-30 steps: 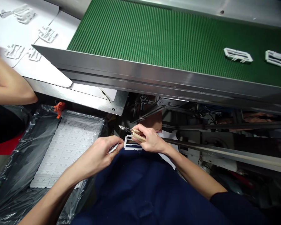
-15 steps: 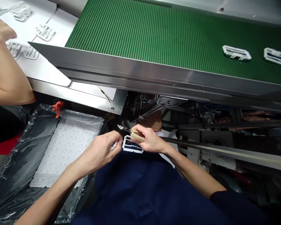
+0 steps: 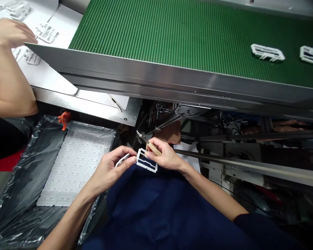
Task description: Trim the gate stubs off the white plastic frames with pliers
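My left hand (image 3: 112, 170) pinches a small white plastic piece (image 3: 122, 159) between thumb and fingers. Its fingertips also meet the left edge of a white rectangular plastic frame (image 3: 146, 164) with slotted openings. My right hand (image 3: 165, 154) is closed around a slim tool with a beige handle (image 3: 154, 149) and a thin metal tip, which points up and left, away from the frame. The same hand's fingers rest at the frame's right side. The tool's exact kind is hard to make out. Both hands are above my dark blue clothing.
A green ribbed conveyor belt (image 3: 156, 34) with a metal side rail carries white frames (image 3: 268, 52). Lower left, a plastic-lined bin (image 3: 13, 194) holds rows of white parts (image 3: 70, 166), with an orange clamp (image 3: 64, 119) on its rim. Another person's arm (image 3: 13, 73) reaches over the white-covered table.
My left fingers have opened out somewhat, showing more of the small white piece. The frame has tilted, and the tool tip has swung up and right. The other person's hand has moved right.
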Motion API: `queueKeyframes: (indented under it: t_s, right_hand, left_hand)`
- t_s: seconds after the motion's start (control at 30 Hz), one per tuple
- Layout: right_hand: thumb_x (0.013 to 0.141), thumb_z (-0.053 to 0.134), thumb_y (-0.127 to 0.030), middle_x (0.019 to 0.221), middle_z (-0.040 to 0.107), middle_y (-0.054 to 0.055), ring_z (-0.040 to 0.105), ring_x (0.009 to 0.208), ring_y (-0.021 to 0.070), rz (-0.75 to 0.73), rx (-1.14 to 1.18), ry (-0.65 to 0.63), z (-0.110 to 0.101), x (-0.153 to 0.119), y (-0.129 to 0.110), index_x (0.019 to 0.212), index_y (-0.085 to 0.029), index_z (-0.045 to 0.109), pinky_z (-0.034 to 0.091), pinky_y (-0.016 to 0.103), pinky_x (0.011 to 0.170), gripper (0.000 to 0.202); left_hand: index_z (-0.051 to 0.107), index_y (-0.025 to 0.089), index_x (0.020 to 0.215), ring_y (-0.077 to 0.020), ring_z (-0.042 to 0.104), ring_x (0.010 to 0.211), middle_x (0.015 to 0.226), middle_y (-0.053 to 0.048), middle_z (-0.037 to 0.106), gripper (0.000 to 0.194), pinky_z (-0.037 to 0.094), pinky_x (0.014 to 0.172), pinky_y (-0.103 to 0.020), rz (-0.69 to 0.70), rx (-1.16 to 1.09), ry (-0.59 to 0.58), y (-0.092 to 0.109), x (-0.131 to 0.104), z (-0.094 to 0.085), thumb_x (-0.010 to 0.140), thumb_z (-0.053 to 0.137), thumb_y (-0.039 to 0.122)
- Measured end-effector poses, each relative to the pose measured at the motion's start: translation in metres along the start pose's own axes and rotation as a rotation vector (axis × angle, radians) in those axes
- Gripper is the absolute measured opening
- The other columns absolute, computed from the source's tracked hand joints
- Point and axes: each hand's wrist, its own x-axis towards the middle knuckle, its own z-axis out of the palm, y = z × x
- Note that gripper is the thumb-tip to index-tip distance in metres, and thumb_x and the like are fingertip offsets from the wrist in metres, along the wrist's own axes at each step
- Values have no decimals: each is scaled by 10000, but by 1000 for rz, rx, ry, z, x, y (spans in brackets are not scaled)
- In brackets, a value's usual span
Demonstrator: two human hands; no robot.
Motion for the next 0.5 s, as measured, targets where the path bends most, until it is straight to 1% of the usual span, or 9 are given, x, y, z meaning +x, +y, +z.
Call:
queueKeyframes:
  t_s: [0.1,0.2,0.27,0.4,0.47,0.5]
  right_hand:
    - [789,561,-316,750,485,-33,434,659,91,-11,-1,-18,2,0,-1,849,-180,487,348,218,610,166]
    - [786,567,-301,743,473,-35,421,651,86,-30,46,-50,8,0,-1,840,-179,482,347,210,598,158]
    - [792,565,-303,729,464,-39,414,630,80,-27,124,-83,15,-2,0,840,-180,471,348,203,580,162]
    - [808,556,-342,719,462,-40,412,600,73,22,253,-142,28,-9,7,872,-182,454,359,200,563,201]
    - [807,558,-365,741,482,-33,428,612,76,36,228,-173,27,-14,9,890,-182,463,367,204,569,223]
    - [805,562,-372,764,501,-27,445,630,82,35,181,-190,24,-16,8,910,-183,473,374,209,583,234]
  left_hand:
    - [585,203,864,-143,545,765,821,1,593,108,415,700,-239,25,8,-36,0,2,2,846,559,307]
    - [559,185,819,-165,539,887,942,-34,573,93,409,783,-263,138,25,-19,0,5,3,866,528,259]
    - [544,182,815,-170,532,947,1013,-46,558,83,402,822,-270,183,-7,-22,-1,5,3,873,515,233]
    - [524,182,817,-145,550,858,915,-24,566,96,413,762,-252,129,-125,-146,-2,1,2,888,495,239]
    - [523,178,812,-145,545,845,890,-19,567,115,409,757,-253,89,-127,-178,-2,-1,2,889,495,259]
    - [522,178,807,-145,541,835,878,-16,568,127,406,755,-255,70,-120,-183,-1,-1,2,890,494,270]
